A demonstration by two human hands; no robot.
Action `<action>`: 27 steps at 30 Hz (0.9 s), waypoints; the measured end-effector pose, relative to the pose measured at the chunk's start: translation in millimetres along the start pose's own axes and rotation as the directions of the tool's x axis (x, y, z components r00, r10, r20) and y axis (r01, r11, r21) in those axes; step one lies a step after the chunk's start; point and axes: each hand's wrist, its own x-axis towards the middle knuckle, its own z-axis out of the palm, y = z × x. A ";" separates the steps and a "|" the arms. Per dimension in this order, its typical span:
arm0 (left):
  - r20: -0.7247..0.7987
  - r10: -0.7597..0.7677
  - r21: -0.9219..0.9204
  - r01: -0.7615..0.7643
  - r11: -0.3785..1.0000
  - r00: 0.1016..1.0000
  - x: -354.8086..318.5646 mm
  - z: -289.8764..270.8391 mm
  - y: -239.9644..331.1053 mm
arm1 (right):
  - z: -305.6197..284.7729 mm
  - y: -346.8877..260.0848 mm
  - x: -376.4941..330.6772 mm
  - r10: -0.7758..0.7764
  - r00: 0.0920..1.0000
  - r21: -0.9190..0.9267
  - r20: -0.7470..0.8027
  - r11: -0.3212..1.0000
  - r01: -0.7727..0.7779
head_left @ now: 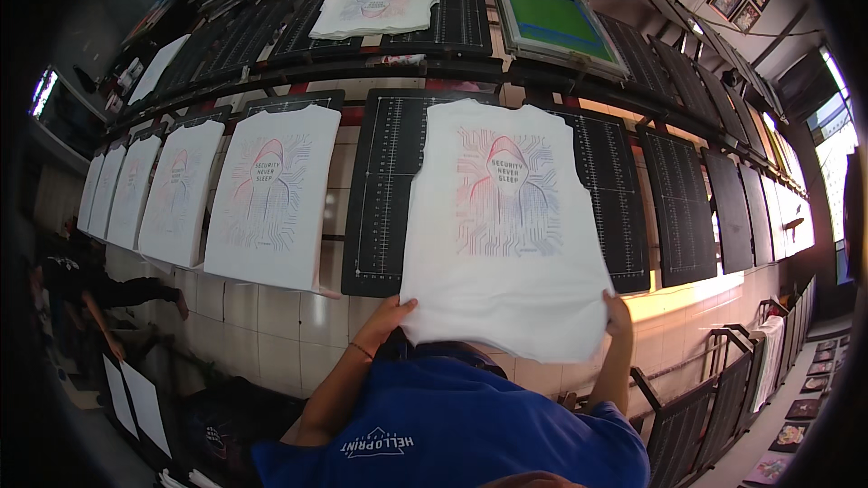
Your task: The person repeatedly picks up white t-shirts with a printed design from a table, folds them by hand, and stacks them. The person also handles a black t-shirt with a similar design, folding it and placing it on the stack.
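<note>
A white T-shirt (506, 244) with a red and blue hooded-figure print lies spread over a black gridded pallet (384, 190). My left hand (384, 318) grips the shirt's lower left hem. My right hand (618, 314) holds the lower right corner of the hem. Both arms reach up from my blue shirt (452, 434) at the bottom edge. The shirt's bottom edge hangs past the pallet's front edge, over the tiled floor.
To the left, several pallets carry the same printed white shirts (267, 194). Bare black pallets (678, 208) run off to the right. A green screen frame (556, 23) and another printed shirt (375, 4) sit on the far row. A person (90, 294) crouches at the left.
</note>
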 end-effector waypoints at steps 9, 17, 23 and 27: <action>0.045 0.007 0.909 -0.044 0.415 0.999 30.5 -182.5 -114.3 | -32.7 69.7 46.2 -0.525 0.766 -0.889 -0.371 0.439 -0.130; -0.363 0.364 0.145 -0.334 0.931 0.858 -118.6 -426.7 123.6 | 465.6 55.2 -83.0 -0.086 0.756 -0.155 0.649 0.958 0.242; -0.559 0.319 0.340 -0.139 0.930 0.766 -95.9 -597.9 129.6 | 665.8 184.8 -86.0 -0.041 0.825 -0.340 0.564 0.899 0.276; -0.139 -0.048 -0.411 -0.013 0.911 0.989 -118.5 -635.3 63.8 | 648.3 213.1 -98.6 0.352 0.744 -0.308 0.568 0.929 -0.204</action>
